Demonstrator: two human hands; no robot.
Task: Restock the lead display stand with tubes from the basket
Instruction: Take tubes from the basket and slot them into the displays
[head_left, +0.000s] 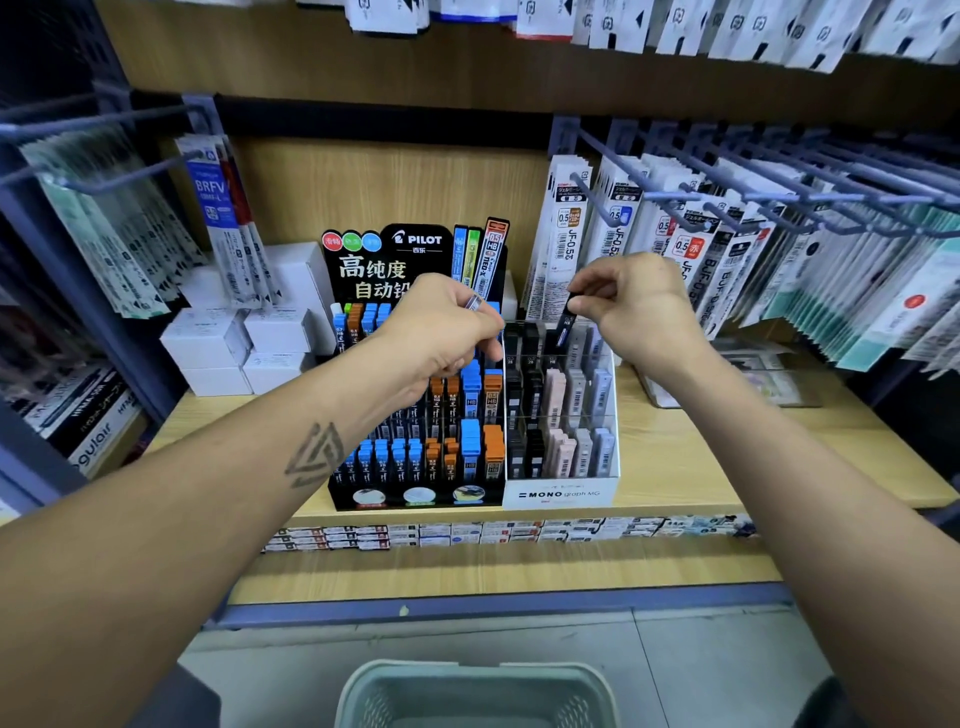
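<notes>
On the wooden shelf (675, 467) stand two lead displays side by side and touching: a black Pilot display stand (415, 488) filled with blue- and orange-capped lead tubes, and to its right a white Mono display stand (563, 493) holding black, pink and grey tubes in stepped rows. Above the Mono stand's rear row, the right hand (641, 306) pinches a black lead tube (565, 319) near its top end between thumb and curled fingers; the tube hangs roughly upright, tilted slightly, with its lower end just over the back compartments. Over the upper rows of the Pilot stand hovers the left hand (441, 332), its fingers curled together around what looks like a few small tubes, though how many cannot be told; a ring shows on one finger. The left forearm bears a triangular tattoo (317, 454). At the bottom edge of the view, on the floor below the shelf, sits the pale green basket (363, 686), only its rim and perforated walls showing. White boxes (228, 343) are stacked to the left of the Pilot stand, and packaged refills (727, 249) hang from hooks on both sides.
</notes>
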